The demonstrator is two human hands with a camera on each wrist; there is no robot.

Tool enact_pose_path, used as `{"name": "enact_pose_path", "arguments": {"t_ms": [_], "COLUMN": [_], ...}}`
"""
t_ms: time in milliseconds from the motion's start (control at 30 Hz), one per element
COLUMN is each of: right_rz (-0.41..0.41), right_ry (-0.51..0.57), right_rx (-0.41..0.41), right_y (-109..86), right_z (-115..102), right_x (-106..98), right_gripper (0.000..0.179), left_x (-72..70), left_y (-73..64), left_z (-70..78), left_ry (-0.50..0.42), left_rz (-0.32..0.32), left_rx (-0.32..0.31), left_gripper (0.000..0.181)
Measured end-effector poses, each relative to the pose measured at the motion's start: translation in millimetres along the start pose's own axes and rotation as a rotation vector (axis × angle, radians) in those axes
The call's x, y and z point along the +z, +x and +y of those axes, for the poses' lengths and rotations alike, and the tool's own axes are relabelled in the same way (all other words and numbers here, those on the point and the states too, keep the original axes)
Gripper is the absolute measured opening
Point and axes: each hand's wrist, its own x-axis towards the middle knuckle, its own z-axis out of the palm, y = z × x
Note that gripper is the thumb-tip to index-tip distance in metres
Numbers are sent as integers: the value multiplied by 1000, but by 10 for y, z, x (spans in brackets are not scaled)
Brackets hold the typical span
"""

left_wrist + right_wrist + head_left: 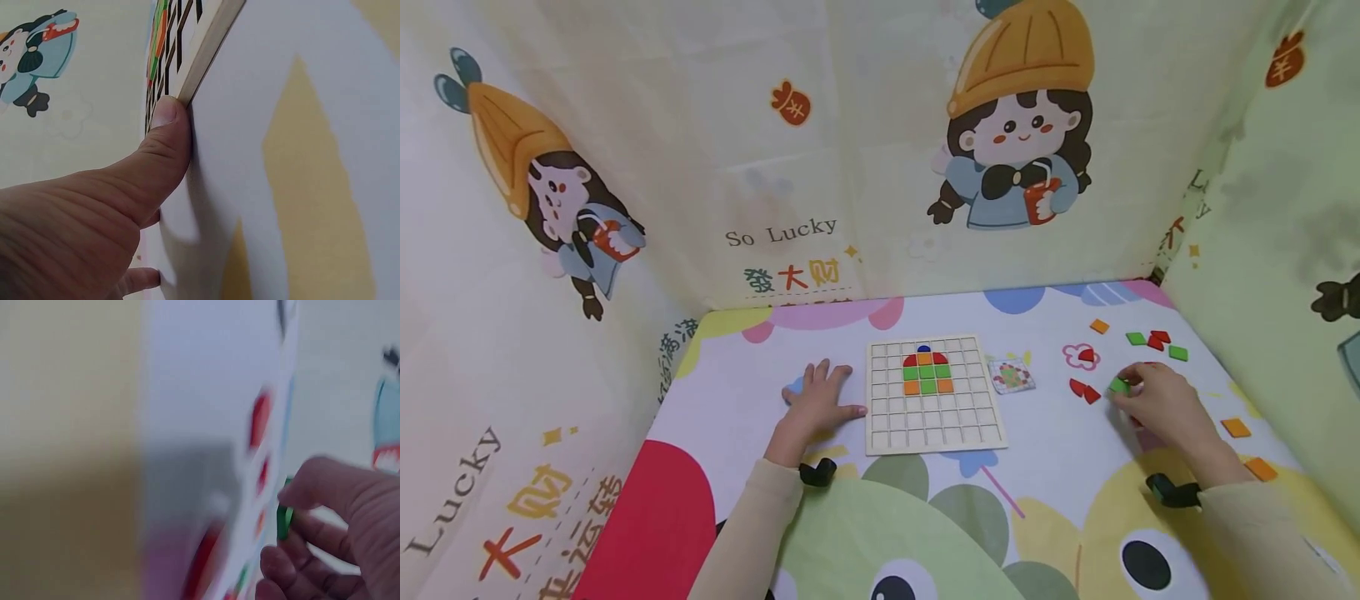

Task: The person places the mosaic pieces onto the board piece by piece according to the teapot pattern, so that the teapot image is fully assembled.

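Note:
A square wooden grid board (887,421) lies on the table with a small figure of red, orange, green and blue tiles (927,372) in its upper middle. My left hand (816,402) rests beside it with spread fingers, the thumb touching the board's left edge; the left wrist view shows that thumb (165,128) against the rim. To the right, my right hand (1165,404) pinches a green square tile (1118,386) between thumb and fingers. The right wrist view shows the same green tile (284,519) edge-on, held off the table.
A small patterned card (1011,376) lies right of the board. Red quarter-round pieces (1085,391) are left of my right hand. Beyond it lie green tiles (1178,353), more red pieces and an orange tile (1099,326). Further orange tiles (1236,427) are near the right forearm.

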Motion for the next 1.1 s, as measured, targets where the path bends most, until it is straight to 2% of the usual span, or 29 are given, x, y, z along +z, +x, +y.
{"name": "enact_pose_path", "arguments": {"t_ms": [67, 200, 367, 500, 633, 767, 933, 1100], "right_rz": [29, 27, -19, -59, -103, -141, -146, -116], "right_ry": [4, 19, 45, 43, 27, 15, 48, 22], "right_rx": [-84, -209, -298, -345, -385, -414, -460, -485], "right_y": [29, 108, 188, 246, 303, 333, 319, 291], "right_z": [-247, -749, -1246, -1520, -1684, -1754, -1779, -1798], "right_x": [106, 314, 560, 749, 924, 1046, 1111, 1134], "right_gripper": [41, 36, 30, 28, 29, 26, 20, 16], "left_x": [-4, -4, 13, 12, 11, 20, 25, 16], "left_y": [-4, 13, 51, 51, 39, 34, 20, 4], "left_z": [-5, -4, 21, 47, 56, 47, 28, 11], "left_ry": [0, -2, 6, 11, 16, 19, 15, 4], "left_rz": [1, 6, 1, -7, -9, -5, 2, 10], "left_rx": [-8, -9, 2, 1, -5, -4, -8, -10], "left_gripper": [86, 86, 87, 88, 89, 89, 88, 88]}}
